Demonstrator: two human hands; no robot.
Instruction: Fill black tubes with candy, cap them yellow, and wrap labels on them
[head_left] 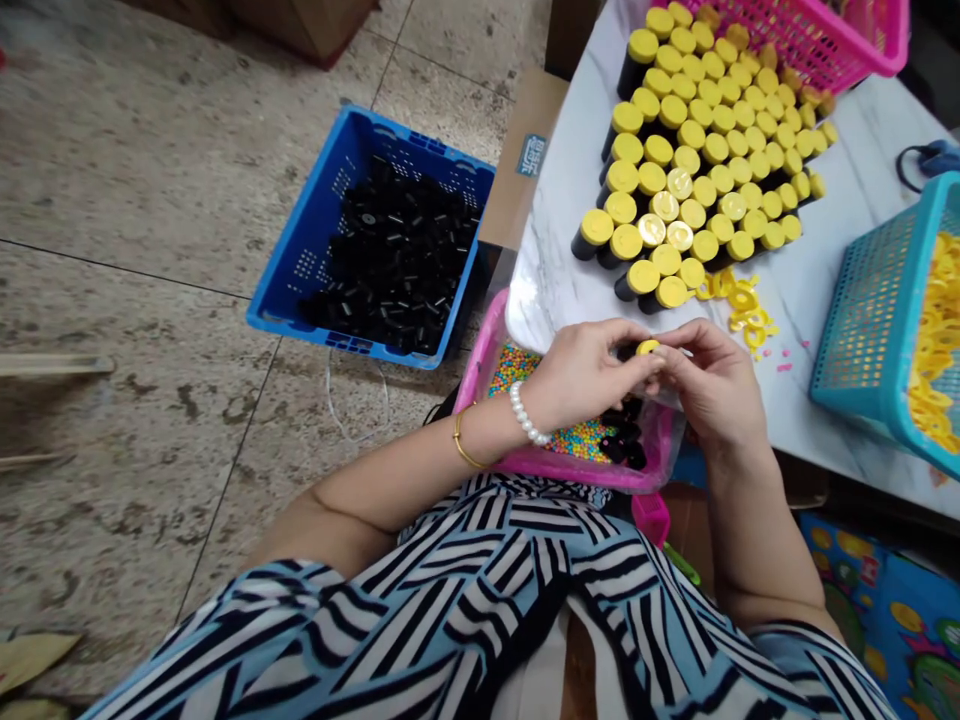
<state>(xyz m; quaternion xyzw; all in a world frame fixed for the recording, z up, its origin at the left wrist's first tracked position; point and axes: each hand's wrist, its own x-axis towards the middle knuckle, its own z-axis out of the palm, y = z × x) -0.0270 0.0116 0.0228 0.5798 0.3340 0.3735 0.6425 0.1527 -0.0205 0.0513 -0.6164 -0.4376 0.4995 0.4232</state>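
Striped clothing (495, 560) is worn; a yellow cap (647, 347) is pinched in the fingertips of the left hand (589, 370) and right hand (716, 385), beside the marbled tabletop (555, 250); speckled floor (135, 160) is seen; a carton (514, 205)'s blue label (532, 155) cannot be clearly read.

Yellow cap (646, 347) partly behind fingers (679, 367)
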